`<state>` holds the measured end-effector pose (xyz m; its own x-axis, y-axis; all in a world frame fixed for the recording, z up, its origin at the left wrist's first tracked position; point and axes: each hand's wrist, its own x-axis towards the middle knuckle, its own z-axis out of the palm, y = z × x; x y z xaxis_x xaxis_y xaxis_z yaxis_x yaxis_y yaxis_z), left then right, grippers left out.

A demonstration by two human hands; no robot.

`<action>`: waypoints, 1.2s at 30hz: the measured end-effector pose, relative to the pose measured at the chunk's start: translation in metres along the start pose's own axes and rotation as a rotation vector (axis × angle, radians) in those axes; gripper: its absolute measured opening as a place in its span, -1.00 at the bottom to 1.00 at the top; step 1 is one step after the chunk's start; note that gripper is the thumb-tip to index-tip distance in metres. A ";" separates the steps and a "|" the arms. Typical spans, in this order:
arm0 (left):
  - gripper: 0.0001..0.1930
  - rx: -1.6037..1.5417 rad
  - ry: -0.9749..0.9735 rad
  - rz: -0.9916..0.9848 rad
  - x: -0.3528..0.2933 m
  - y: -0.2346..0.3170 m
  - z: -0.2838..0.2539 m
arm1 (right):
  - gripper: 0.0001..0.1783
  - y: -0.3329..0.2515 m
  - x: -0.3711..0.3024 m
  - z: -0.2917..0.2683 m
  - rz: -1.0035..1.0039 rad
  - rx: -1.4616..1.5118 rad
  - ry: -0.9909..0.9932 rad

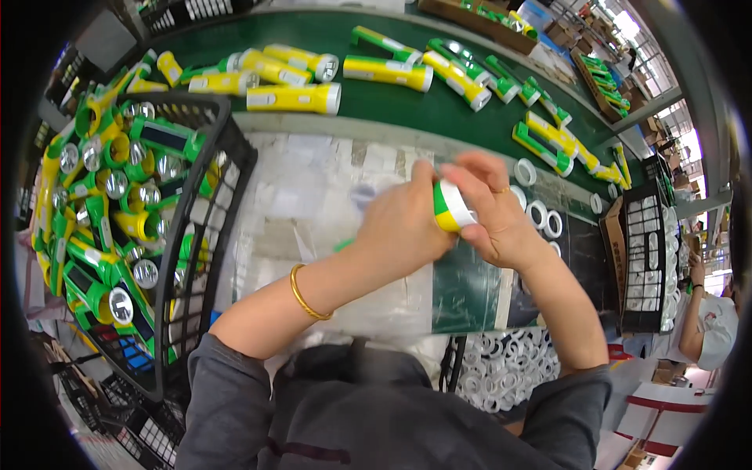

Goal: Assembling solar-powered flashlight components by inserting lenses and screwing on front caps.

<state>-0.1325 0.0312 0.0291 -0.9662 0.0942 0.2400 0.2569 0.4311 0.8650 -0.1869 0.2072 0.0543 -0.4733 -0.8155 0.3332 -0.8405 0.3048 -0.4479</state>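
Above the middle of the worktable, my two hands hold a green-and-yellow flashlight (442, 210) between them. My left hand (403, 223) wraps around its body, which is mostly hidden by the fingers. At its head end sits a white ring (457, 205), gripped by the fingers of my right hand (501, 223). Some of those fingers are slightly blurred. Several loose white rings (536, 214) lie on the table just right of my right hand.
At left stands a black crate (237, 153) heaped with green and yellow flashlight parts. Across the far side runs a green conveyor belt (376, 103) carrying several flashlights (294, 99). Many white rings (501, 372) fill a container below the table edge. Another black crate (644, 254) stands right.
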 end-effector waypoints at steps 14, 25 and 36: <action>-0.35 1.119 0.090 0.350 0.142 -0.071 -0.096 | -0.40 -0.026 -0.107 0.051 0.569 0.010 0.424; -0.46 1.181 -0.449 -0.438 -0.127 -0.092 -0.297 | -0.71 -0.077 -0.087 0.101 0.415 0.315 0.320; -0.67 1.183 0.036 -0.282 -0.113 -0.074 -0.306 | -0.42 0.086 0.147 0.135 -0.042 -0.477 0.043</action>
<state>-0.0354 -0.2860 0.0727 -0.9789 -0.1515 0.1369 -0.1586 0.9864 -0.0427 -0.2937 0.0474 -0.0472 -0.4387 -0.8136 0.3815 -0.8813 0.4724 -0.0060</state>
